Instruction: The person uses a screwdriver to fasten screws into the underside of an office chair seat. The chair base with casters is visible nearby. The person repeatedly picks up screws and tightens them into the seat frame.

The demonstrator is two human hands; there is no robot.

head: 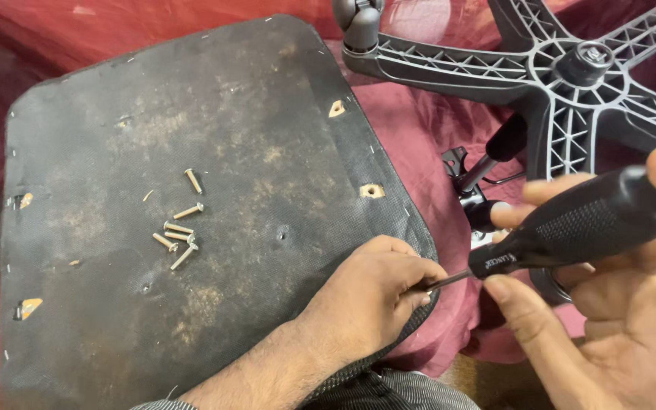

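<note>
Right hand gripping black-handled screwdriver; left hand pinching its tip at seat underside edge, lower centre. Six loose screws already out, lying mid-left; chair base detached, upper right.

We are losing the screwdriver tip behind the left hand; the right hand is running off frame.

a crumpled maroon cloth covers the ground, and directly on it lie an upturned black seat pad and a black star-shaped chair base.
</note>
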